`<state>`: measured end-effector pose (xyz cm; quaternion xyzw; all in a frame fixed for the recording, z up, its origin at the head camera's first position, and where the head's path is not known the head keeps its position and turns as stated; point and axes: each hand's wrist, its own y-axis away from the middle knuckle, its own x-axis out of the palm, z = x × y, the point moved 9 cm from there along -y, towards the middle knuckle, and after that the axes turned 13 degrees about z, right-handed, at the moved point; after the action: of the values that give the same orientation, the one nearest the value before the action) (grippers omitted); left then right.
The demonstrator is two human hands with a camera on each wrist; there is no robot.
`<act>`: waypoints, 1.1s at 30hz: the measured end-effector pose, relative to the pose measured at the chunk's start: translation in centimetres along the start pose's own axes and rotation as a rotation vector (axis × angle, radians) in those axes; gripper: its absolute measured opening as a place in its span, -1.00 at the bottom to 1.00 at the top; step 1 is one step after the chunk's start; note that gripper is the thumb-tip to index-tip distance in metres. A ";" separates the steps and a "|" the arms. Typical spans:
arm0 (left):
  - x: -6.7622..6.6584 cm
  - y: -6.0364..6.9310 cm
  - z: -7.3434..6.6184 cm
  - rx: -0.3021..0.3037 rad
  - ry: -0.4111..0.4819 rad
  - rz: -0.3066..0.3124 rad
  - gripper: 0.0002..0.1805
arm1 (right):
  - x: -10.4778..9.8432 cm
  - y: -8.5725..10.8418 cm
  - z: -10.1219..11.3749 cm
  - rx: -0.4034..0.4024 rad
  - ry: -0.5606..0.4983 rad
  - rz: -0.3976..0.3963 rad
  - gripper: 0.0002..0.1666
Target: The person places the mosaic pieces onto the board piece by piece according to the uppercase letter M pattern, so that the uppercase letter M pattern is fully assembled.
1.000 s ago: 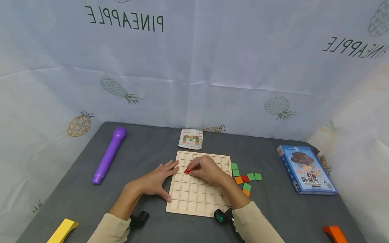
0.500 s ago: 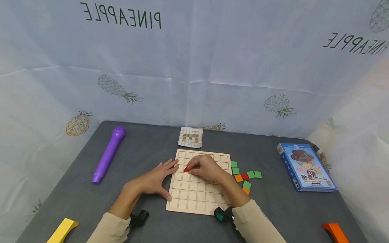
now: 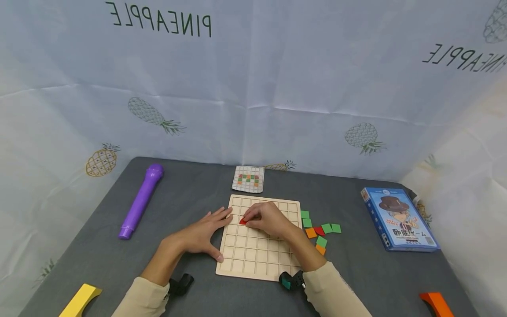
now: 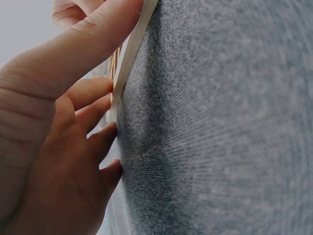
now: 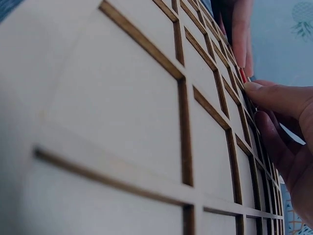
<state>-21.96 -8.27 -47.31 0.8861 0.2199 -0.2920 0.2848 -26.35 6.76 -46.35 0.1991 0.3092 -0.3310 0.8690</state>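
Note:
A pale wooden grid board lies on the dark table. My right hand is over its upper left part and pinches a small red tile at one of the cells. In the right wrist view, a red sliver of that tile shows by the fingertips; the rest is hidden. Along the board's left edge, my left hand lies with spread, fairly straight fingers. Its thumb touches the board's side in the left wrist view. Behind the board is a pattern card with coloured squares.
Loose green tiles, orange tiles and a red tile lie right of the board. A purple microphone-shaped stick is at left, a blue box at right. Yellow and orange arched blocks lie near the front.
The head view shifts slightly. Both hands keep their places, and the red tile stays pinched at the same cell.

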 end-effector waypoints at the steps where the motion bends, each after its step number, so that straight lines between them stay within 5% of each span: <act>1: 0.0 0.0 0.0 -0.001 0.000 0.000 0.31 | 0.0 0.0 0.0 -0.001 0.000 0.000 -0.87; 25: 0.0 -0.1 -0.3 0.006 -0.008 0.013 0.31 | 0.0 0.1 -0.3 0.011 -0.006 -0.004 -0.87; 33: -0.1 -0.1 -0.2 -0.003 0.005 0.018 0.31 | -0.4 0.7 -1.1 0.011 -0.173 0.004 -0.67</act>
<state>-21.95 -8.08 -47.14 0.8884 0.2129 -0.2870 0.2882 -26.51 8.03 -46.79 0.1751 0.2308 -0.3468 0.8921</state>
